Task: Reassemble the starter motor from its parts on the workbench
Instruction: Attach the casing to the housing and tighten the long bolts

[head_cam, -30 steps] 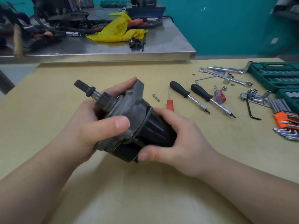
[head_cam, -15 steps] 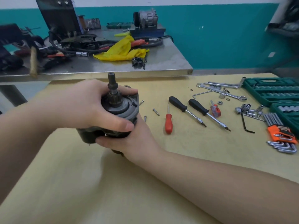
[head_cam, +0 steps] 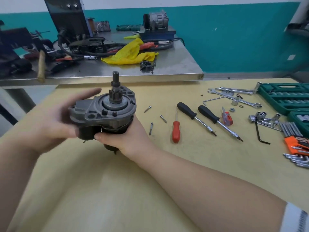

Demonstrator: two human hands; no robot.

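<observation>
The starter motor (head_cam: 107, 113) stands upright above the yellow workbench (head_cam: 192, 158), its pinion shaft pointing up and its grey end plate on top of the black body. My right hand (head_cam: 132, 138) grips the black body from below and from the right. My left hand (head_cam: 55, 118) is at the motor's left side, fingers spread and blurred, palm against the housing. Three loose bolts (head_cam: 151, 128) lie on the bench just right of the motor.
Right of the bolts lie a red screwdriver (head_cam: 175, 131), two black-handled drivers (head_cam: 195, 117), spanners (head_cam: 234, 96), sockets (head_cam: 262, 118), hex keys (head_cam: 296, 148) and green socket cases (head_cam: 287, 96). A cluttered steel table (head_cam: 167, 71) stands behind the bench.
The motor was turned from lying sideways to standing shaft up. My left hand came off the top plate and opened at the left side; my right hand still holds the body.
</observation>
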